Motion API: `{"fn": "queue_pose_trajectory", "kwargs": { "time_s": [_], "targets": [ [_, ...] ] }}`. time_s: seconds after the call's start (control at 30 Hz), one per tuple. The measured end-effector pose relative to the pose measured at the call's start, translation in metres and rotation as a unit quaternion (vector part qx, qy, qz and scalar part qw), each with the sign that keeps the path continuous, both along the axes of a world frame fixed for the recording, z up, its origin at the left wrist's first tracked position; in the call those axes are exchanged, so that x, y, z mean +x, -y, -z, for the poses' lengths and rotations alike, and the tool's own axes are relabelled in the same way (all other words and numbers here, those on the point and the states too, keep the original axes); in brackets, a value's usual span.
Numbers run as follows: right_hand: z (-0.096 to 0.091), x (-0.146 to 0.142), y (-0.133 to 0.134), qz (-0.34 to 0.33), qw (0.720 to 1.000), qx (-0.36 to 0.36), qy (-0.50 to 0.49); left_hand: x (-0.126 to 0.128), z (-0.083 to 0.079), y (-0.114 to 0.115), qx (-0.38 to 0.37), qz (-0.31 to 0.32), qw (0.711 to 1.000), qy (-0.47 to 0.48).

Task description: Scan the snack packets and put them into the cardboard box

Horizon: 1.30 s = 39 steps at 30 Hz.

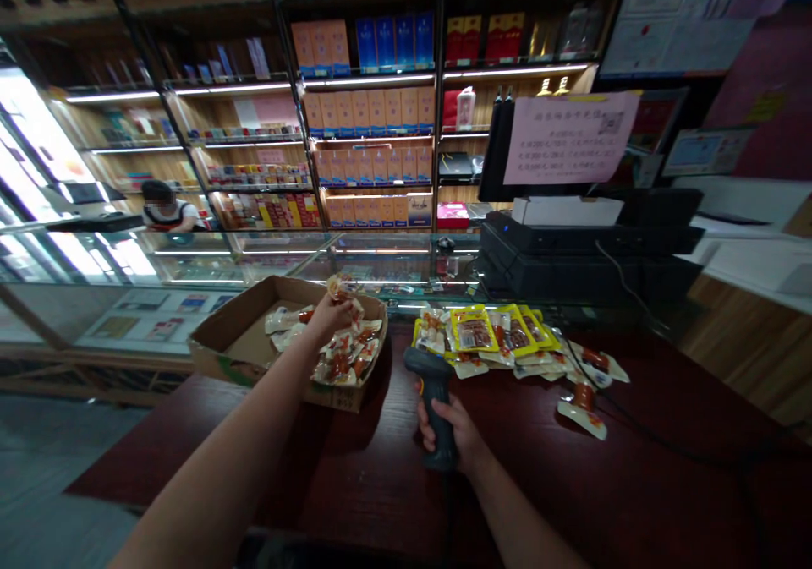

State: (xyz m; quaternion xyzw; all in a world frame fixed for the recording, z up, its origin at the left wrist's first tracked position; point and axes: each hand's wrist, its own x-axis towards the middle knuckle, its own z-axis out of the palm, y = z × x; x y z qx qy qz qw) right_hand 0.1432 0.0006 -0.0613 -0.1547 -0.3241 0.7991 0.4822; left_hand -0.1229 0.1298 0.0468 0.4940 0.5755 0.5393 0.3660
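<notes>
My right hand (460, 429) is wrapped round the grip of a dark grey barcode scanner (437, 417), held upright above the table with its head tipped toward the left. Over the right part of a cardboard box (254, 353), my left hand (330, 315) is closed on a clear snack packet (341, 288) that sticks up past the fingers. Several similar packets (346, 353) with reddish-brown contents lie in the box below it. To the right of the scanner is a pile of yellow-edged snack packets (473, 330) and clear ones, partly overlapping.
A loose packet (582, 408) lies right of the pile, by the scanner's black cable (625, 413). Behind the dark red table (374, 484) stand a glass display counter (381, 256) and a black register (539, 252) with a monitor. A person (170, 207) leans at the far left counter.
</notes>
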Motion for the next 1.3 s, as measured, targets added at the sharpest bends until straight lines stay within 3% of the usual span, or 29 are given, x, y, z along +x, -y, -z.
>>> {"fn": "queue_pose_trajectory", "kwargs": {
  "time_s": [0.03, 0.1, 0.17, 0.23, 0.37, 0.47, 0.6, 0.7, 0.77, 0.97, 1.2, 1.3],
  "targets": [
    [-0.001, 0.0, 0.0, -0.001, 1.0, -0.001, 0.004, 0.001, -0.005, 0.008, -0.012, 0.008, 0.99, 0.139],
    [-0.002, -0.001, 0.0, 0.0, 1.0, -0.003, 0.01, 0.003, -0.013, 0.024, -0.043, 0.032, 0.931, 0.36],
    [-0.003, -0.001, 0.001, 0.003, 1.0, -0.005, 0.016, 0.008, -0.015, 0.039, -0.059, 0.038, 0.874, 0.481],
    [-0.004, -0.001, 0.001, 0.011, 1.0, -0.005, 0.02, 0.013, -0.012, 0.05, -0.06, 0.02, 0.849, 0.524],
    [-0.014, -0.001, 0.004, 0.036, 0.999, 0.015, 0.031, 0.024, 0.002, 0.062, -0.061, -0.028, 0.865, 0.497],
    [-0.029, -0.002, 0.008, 0.035, 0.996, 0.051, 0.06, 0.03, 0.012, 0.069, -0.07, 0.005, 0.891, 0.449],
    [-0.05, -0.006, 0.013, 0.028, 0.991, 0.086, 0.095, 0.035, 0.017, 0.073, -0.019, 0.049, 0.908, 0.415],
    [-0.057, -0.01, 0.016, 0.023, 0.989, 0.096, 0.106, 0.037, 0.019, 0.069, -0.005, 0.025, 0.901, 0.434],
    [-0.057, -0.013, 0.017, 0.025, 0.99, 0.093, 0.108, 0.034, 0.02, 0.065, -0.036, 0.013, 0.89, 0.454],
    [-0.056, -0.019, 0.016, 0.026, 0.991, 0.076, 0.111, 0.02, 0.014, 0.068, -0.172, 0.156, 0.84, 0.49],
    [-0.077, -0.022, 0.003, -0.004, 0.98, 0.133, 0.145, 0.015, 0.006, 0.075, -0.214, 0.243, 0.825, 0.463],
    [-0.09, -0.026, 0.006, -0.048, 0.975, 0.147, 0.16, 0.01, 0.012, 0.073, -0.209, 0.228, 0.853, 0.42]
  ]
}}
